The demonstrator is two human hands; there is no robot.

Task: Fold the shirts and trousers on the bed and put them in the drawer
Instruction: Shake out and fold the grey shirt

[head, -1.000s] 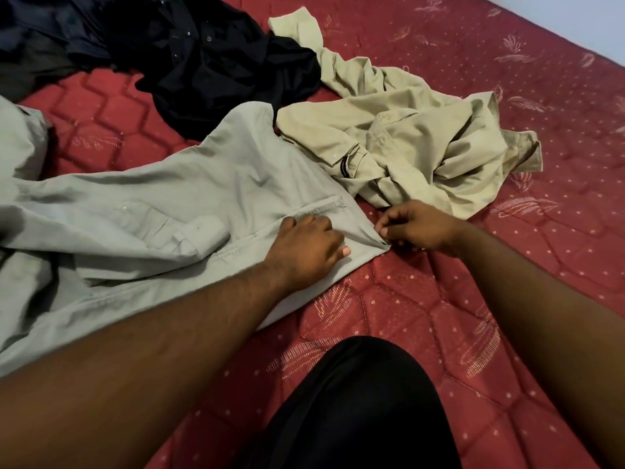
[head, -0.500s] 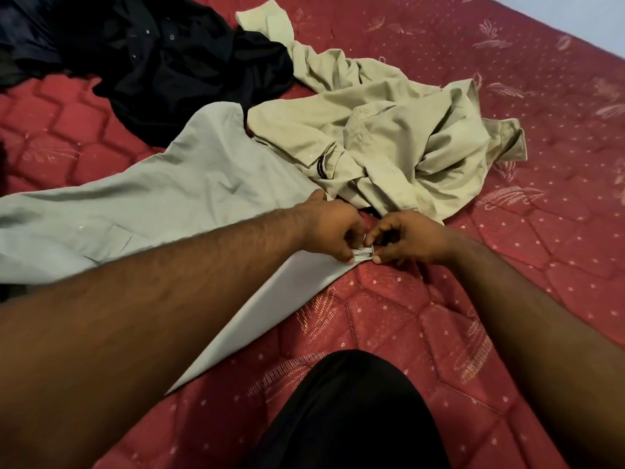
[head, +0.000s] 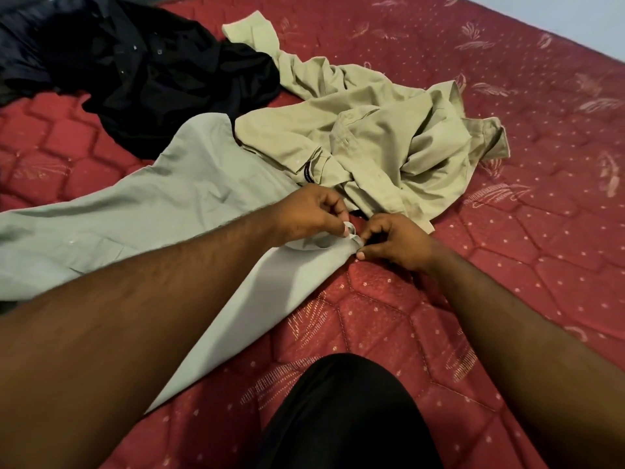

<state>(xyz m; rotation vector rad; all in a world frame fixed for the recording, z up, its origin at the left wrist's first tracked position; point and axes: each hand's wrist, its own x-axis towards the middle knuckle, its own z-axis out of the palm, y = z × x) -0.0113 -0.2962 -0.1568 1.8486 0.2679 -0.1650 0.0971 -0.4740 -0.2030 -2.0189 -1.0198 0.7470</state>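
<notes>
The fingers [head: 341, 221] of the left hand [head: 309, 214] and those of the right hand [head: 397, 243] are curled tight, pinching the same corner of the pale grey garment [head: 162, 211], which lies spread across the red bed [head: 507, 265]. Just beyond it sits a crumpled beige shirt [head: 382, 143], touching its edge, with a dark garment [head: 152, 72] heaped farther back.

One camera on the person's head looks forward and down, close over the red bed [head: 507, 265], seeing nearby clothes.
</notes>
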